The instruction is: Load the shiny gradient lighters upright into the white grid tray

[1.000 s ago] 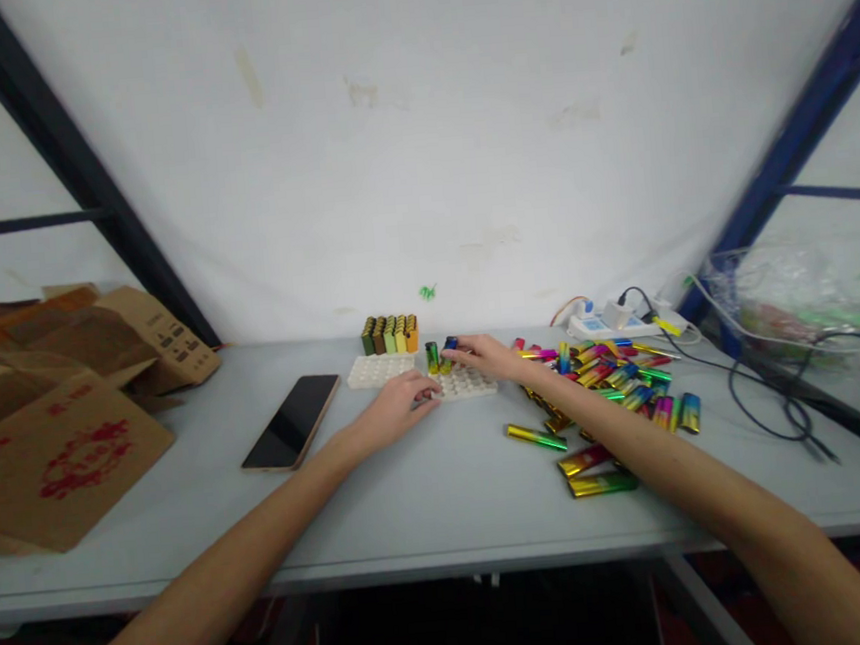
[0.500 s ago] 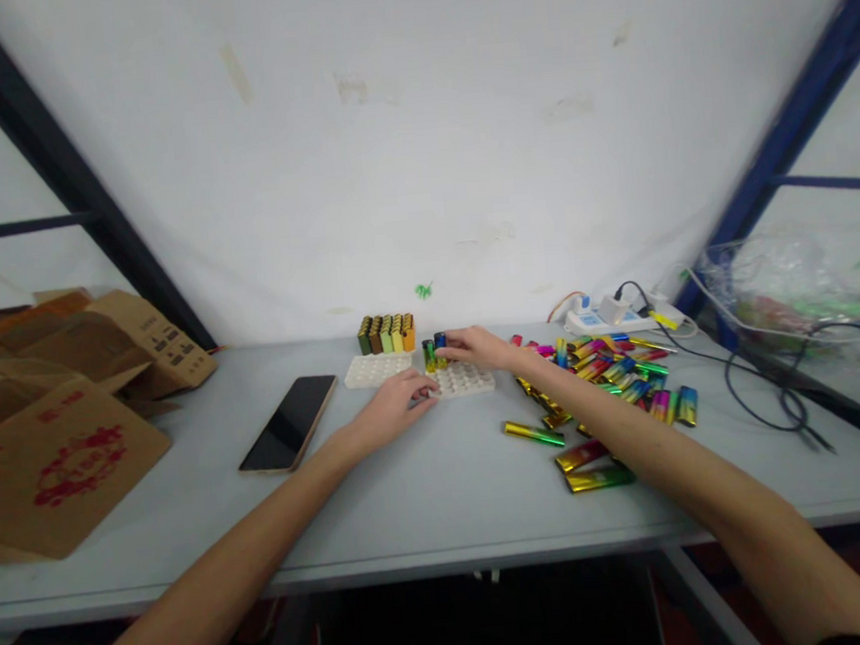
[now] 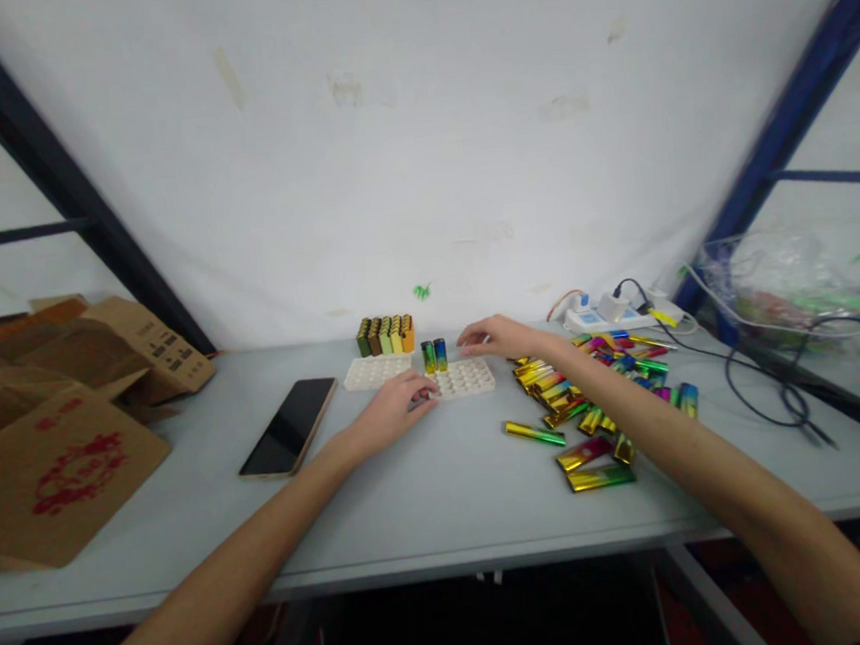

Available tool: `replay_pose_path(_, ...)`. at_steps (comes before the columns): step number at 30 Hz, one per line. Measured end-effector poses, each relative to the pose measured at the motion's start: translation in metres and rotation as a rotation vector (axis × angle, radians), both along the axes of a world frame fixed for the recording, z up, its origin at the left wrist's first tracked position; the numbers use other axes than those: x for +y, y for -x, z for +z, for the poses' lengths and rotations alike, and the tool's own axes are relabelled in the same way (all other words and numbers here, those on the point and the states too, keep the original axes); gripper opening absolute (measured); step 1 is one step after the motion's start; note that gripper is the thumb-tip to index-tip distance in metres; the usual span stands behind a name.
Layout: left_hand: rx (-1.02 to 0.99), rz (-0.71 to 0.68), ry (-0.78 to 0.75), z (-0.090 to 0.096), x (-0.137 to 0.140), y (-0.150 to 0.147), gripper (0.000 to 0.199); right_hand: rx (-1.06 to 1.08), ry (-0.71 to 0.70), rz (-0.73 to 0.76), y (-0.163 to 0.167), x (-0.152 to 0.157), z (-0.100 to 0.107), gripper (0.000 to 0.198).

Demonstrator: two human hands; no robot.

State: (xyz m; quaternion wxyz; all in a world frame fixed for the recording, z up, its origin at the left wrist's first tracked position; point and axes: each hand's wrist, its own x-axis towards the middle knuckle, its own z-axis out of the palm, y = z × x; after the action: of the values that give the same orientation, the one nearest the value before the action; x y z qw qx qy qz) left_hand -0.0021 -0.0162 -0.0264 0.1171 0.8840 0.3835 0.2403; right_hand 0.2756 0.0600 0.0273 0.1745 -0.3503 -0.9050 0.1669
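Note:
Two shiny lighters stand upright side by side at the back left of a white holed tray [image 3: 465,380]: a green-and-gold lighter [image 3: 428,357] and a blue-and-gold lighter [image 3: 440,354]. My left hand [image 3: 399,402] is closed at the tray's left edge, its fingers curled and gripping there; the fingertips are partly hidden. Just right of the blue-and-gold lighter, above the tray, my right hand [image 3: 492,336] is open and holds nothing. Its fingers are apart from the lighter. A heap of metallic lighters [image 3: 556,387] lies to the right, partly behind my right forearm.
A second white holed tray [image 3: 375,371] lies left, before a block of upright lighters [image 3: 386,335]. A phone [image 3: 289,427] and a cardboard box [image 3: 88,463] are further left. A power strip [image 3: 602,317], black cable [image 3: 787,402] and plastic bag [image 3: 764,278] occupy the right.
My right hand has let go of the blue-and-gold lighter and drawn away to the right. The lighter stays upright in the tray. My left hand keeps its place.

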Motion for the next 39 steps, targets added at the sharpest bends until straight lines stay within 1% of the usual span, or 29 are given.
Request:
replay_pose_path(1,0.001,-0.003,-0.005,-0.001,0.0,0.0,0.02,-0.033,-0.033,-0.045,-0.01,-0.002,0.004,0.03)
replay_pose_path(3,0.001,-0.006,-0.016,-0.003,0.001,0.001,0.021,-0.155,-0.103,-0.183,-0.029,-0.006,0.009,0.026)
replay_pose_path(5,-0.001,-0.009,-0.021,-0.003,0.001,0.002,0.021,-0.294,-0.148,-0.33,-0.045,-0.01,0.007,0.027)
replay_pose_path(6,-0.002,-0.01,-0.022,-0.003,0.001,0.002,0.021,-0.342,-0.16,-0.397,-0.052,-0.012,0.004,0.031)
replay_pose_path(8,0.001,-0.011,-0.018,-0.003,0.0,0.002,0.021,-0.399,-0.147,-0.506,-0.061,-0.012,-0.004,0.044)
replay_pose_path(10,0.002,-0.01,-0.011,-0.003,0.0,0.002,0.02,-0.408,-0.119,-0.55,-0.063,-0.01,-0.011,0.058)
replay_pose_path(11,0.001,-0.009,-0.011,-0.002,0.0,0.002,0.02,-0.399,-0.1,-0.553,-0.062,-0.007,-0.013,0.062)
replay_pose_path(13,-0.003,-0.01,-0.012,-0.002,0.0,0.002,0.02,-0.373,-0.049,-0.533,-0.056,-0.002,-0.013,0.063)
replay_pose_path(16,-0.009,-0.013,0.0,0.0,-0.001,0.002,0.02,-0.366,0.016,-0.478,-0.044,0.003,-0.008,0.054)
replay_pose_path(19,-0.006,-0.008,0.01,0.0,-0.001,0.002,0.02,-0.358,-0.021,-0.42,-0.039,0.002,-0.004,0.05)
replay_pose_path(22,0.009,-0.008,0.0,0.0,-0.002,0.001,0.019,-0.311,-0.022,-0.341,-0.047,-0.004,-0.004,0.047)
replay_pose_path(25,0.02,-0.007,-0.01,0.001,-0.002,0.0,0.019,-0.244,-0.002,-0.212,-0.063,-0.012,-0.007,0.035)
replay_pose_path(26,0.021,-0.005,-0.011,0.001,-0.002,0.0,0.019,-0.222,-0.009,-0.198,-0.067,-0.015,-0.008,0.031)
replay_pose_path(29,0.019,-0.002,-0.001,0.001,-0.003,0.0,0.019,-0.173,-0.02,-0.24,-0.075,-0.023,-0.01,0.024)
replay_pose_path(34,0.018,0.005,0.004,0.002,-0.003,0.0,0.019,-0.132,-0.031,-0.25,-0.074,-0.032,-0.004,0.029)
replay_pose_path(36,0.012,-0.002,-0.004,0.001,-0.002,0.0,0.018,-0.06,-0.058,-0.272,-0.073,-0.036,-0.001,0.033)
replay_pose_path(39,0.001,-0.016,-0.013,-0.001,-0.001,0.001,0.018,0.105,-0.089,-0.294,-0.069,-0.04,0.002,0.041)
